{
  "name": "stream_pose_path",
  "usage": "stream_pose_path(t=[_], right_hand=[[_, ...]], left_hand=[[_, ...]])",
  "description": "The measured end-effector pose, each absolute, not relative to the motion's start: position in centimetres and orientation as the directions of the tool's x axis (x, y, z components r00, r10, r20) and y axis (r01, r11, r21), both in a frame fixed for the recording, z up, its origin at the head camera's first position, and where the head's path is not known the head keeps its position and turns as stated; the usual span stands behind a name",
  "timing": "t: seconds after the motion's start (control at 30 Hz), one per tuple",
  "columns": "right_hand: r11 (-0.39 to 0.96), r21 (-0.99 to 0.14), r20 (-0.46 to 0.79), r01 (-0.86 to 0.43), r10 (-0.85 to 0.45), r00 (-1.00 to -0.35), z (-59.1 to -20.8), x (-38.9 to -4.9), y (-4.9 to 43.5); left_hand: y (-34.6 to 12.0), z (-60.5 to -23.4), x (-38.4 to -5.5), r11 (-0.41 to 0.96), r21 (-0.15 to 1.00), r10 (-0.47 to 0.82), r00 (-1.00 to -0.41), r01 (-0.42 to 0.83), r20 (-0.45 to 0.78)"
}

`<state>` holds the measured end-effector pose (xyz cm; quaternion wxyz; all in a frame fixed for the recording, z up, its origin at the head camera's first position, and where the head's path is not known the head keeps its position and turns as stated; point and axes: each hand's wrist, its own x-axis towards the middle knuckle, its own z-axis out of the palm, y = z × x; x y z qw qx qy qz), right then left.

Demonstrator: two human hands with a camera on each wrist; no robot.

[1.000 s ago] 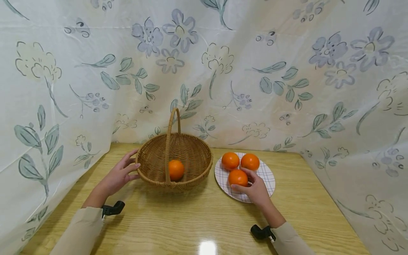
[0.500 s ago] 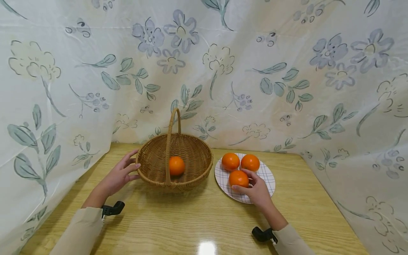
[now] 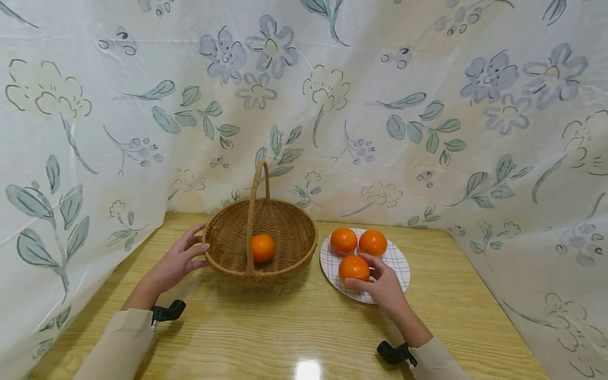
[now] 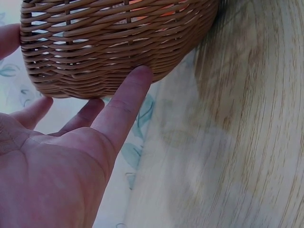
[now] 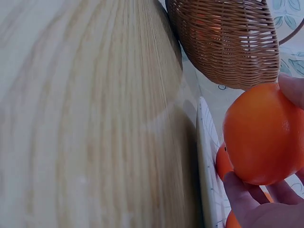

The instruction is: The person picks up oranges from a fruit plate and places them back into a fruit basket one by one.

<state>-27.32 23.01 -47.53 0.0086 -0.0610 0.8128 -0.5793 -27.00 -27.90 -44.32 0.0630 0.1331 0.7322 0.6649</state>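
Observation:
My right hand (image 3: 382, 285) grips an orange (image 3: 354, 271) between thumb and fingers at the front of a white checked plate (image 3: 399, 264). The right wrist view shows that orange (image 5: 266, 135) close up, beside the plate rim. Behind it on the plate lie two more oranges, one left (image 3: 343, 241) and one right (image 3: 372, 243). My left hand (image 3: 173, 262) rests against the left side of a wicker basket (image 3: 290, 232), its fingers spread. In the left wrist view, straight fingertips touch the outer weave (image 4: 109, 52). Another orange (image 3: 263, 248) lies inside the basket, partly behind the handle.
The basket's tall arched handle (image 3: 253, 206) rises over its middle. The wooden table (image 3: 266, 332) ends at the back against a floral cloth (image 3: 342, 105), which also hangs on both sides. A black device (image 3: 166, 311) is strapped to each wrist.
The orange in the basket has rolled slightly backward. The gripped orange has shifted a little down and left in the right hand. My left hand and the basket have stayed put.

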Motion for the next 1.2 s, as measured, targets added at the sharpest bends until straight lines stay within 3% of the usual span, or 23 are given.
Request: stream_pose_path(t=[1.2], right_hand=[[0.228, -0.961, 0.106, -0.155, -0.211, -0.972, -43.6, -26.6, 20.4]], left_hand=[[-28.0, -44.6, -27.2, 0.076, 0.992, 0.275, -0.958, 0.101, 0.077]])
